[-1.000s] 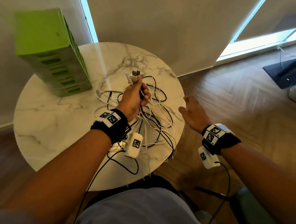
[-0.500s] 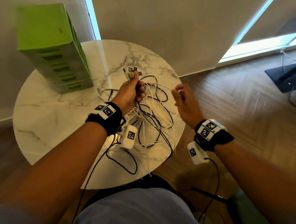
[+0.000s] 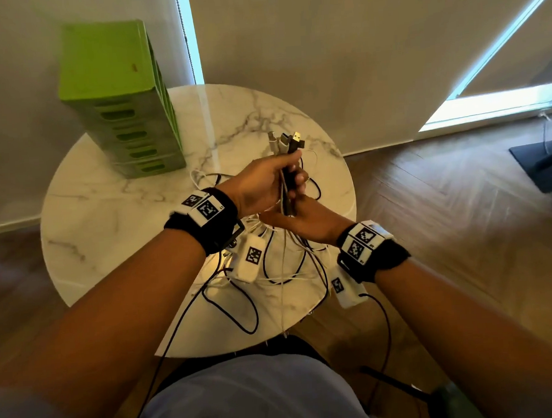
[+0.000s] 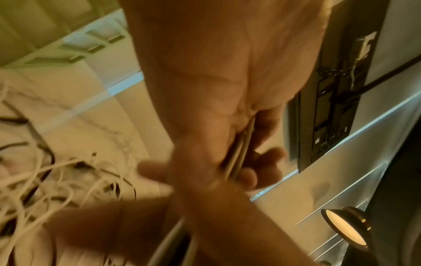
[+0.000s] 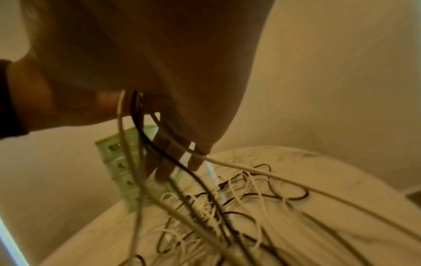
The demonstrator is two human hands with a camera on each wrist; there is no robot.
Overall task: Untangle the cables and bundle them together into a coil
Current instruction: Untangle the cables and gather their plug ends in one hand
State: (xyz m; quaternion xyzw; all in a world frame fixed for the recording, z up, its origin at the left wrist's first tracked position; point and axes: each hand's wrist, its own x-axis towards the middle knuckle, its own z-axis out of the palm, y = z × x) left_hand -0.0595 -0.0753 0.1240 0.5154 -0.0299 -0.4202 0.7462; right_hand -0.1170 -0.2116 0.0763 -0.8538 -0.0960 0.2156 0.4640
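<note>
Several thin white and black cables (image 3: 281,266) lie tangled on a round marble table (image 3: 107,219). My left hand (image 3: 293,172) grips a bunch of them upright above the table, and their plugs (image 3: 288,141) stick up past its thumb. The held strands (image 4: 241,149) run through its curled fingers. My right hand (image 3: 288,216) sits directly below the left, palm against the hanging strands with its thumb spread out. In the right wrist view its fingers (image 5: 168,162) point down fairly straight, while the cables (image 5: 227,207) trail past them to the tangle.
A stack of green plastic crates (image 3: 122,98) stands at the table's back left, against the wall. One black cable loop (image 3: 242,308) lies near the front edge. To the right is wooden floor with a dark mat (image 3: 543,163). A lamp (image 4: 346,228) shows in the left wrist view.
My right hand has swung in from beyond the table's right edge to just under the left hand. The left hand has lifted the bunch of plugs a little higher.
</note>
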